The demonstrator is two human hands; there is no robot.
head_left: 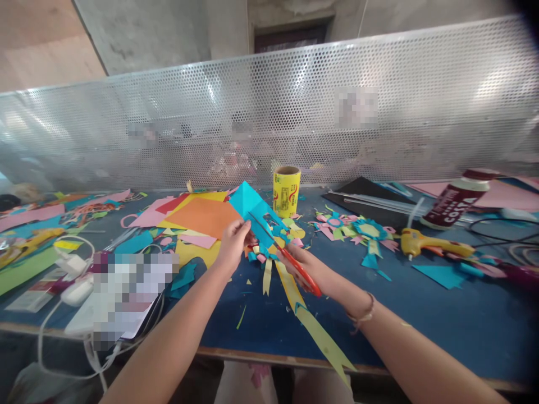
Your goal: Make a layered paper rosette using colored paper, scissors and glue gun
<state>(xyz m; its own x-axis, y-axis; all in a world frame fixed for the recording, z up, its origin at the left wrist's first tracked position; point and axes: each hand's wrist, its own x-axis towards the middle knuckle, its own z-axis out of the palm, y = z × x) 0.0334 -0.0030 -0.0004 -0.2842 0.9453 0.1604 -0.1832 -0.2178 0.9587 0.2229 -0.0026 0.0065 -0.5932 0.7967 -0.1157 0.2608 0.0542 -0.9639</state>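
My left hand (233,243) is closed on the lower edge of a folded light blue paper piece (252,210), holding it up above the blue table (442,314). My right hand (307,269) grips red-handled scissors (295,264), whose blades reach into the blue paper. Below the hands lie paper scraps and a long yellow ribbon strip (314,331) that runs to the table's front edge.
Orange, pink and yellow sheets (202,216) lie left of the hands. A yellow tape roll (287,191) stands behind. Paper rosettes (362,230), a yellow glue gun (425,242) and a bottle (457,197) lie right. A white charger and cables (76,275) sit left. A perforated metal screen (295,112) backs the table.
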